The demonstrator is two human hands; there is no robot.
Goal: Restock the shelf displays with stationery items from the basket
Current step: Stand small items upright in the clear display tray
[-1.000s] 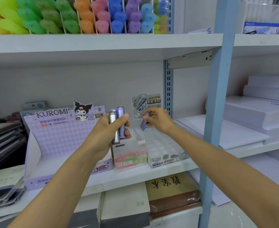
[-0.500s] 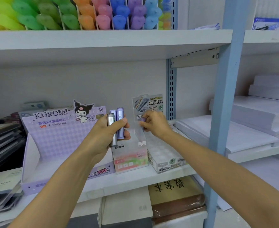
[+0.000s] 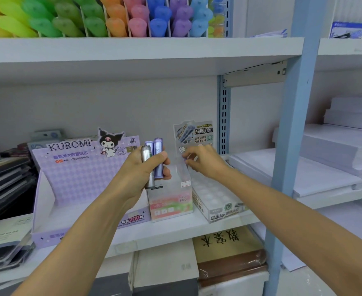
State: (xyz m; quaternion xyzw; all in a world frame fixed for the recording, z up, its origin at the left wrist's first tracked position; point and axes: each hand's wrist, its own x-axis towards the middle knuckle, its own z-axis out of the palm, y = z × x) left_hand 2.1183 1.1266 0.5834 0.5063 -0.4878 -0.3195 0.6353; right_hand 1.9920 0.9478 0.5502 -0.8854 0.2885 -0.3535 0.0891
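Two bare arms, viewed from above.
The left hand [image 3: 137, 170] and right hand [image 3: 206, 162] are shown uncovered, as are the left forearm [image 3: 75, 236] and right forearm [image 3: 303, 212], cut off by the near edge; a short thumbnail [image 3: 164, 155] is seen at left.

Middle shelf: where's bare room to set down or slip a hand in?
Free: the Kuromi box floor, left of the left hand holding lead tubes; the shelf strip before the pink box. Crowded: pink box and clear tray sit tight together; notebooks hem the Kuromi box's left.
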